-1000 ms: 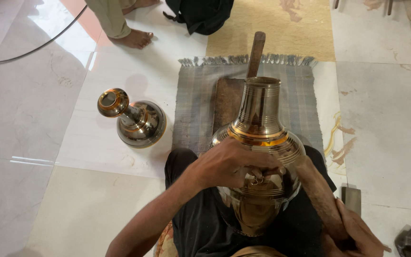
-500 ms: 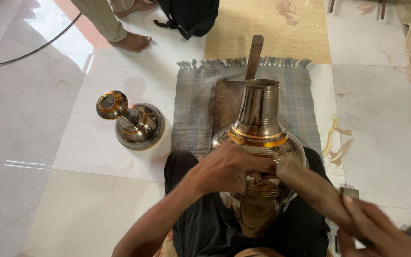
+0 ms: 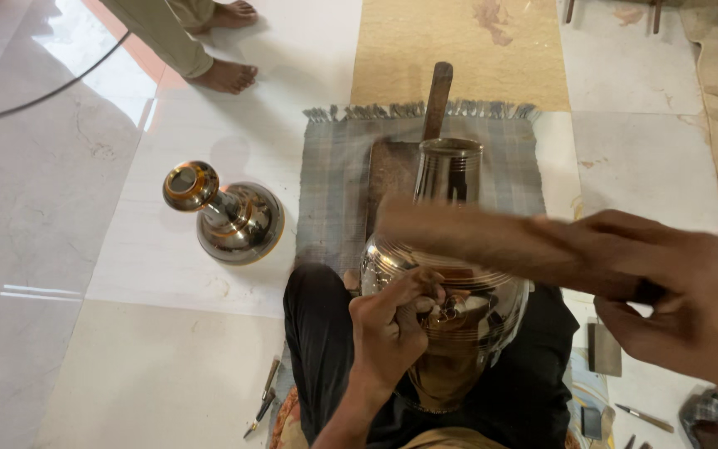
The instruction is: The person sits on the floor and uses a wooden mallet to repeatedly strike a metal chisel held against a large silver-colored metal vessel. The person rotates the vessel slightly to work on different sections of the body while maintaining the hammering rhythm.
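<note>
Your left hand point(image 3: 392, 328) presses a small tool, mostly hidden in its closed fingers, against the belly of the large brass pot point(image 3: 446, 283) lying across your lap, neck pointing far toward the grey mat point(image 3: 334, 183). Your right hand point(image 3: 683, 295) grips a wooden stick point(image 3: 475, 241), blurred, raised above the pot's shoulder. A second brass pot point(image 3: 230, 216) lies on the floor at left, well apart.

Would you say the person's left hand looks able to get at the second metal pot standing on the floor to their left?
Probably yes: the floor between the left hand and the second pot looks bare. But that hand is gripping a small tool against the large pot on the lap, so it would have to let go first.
</note>
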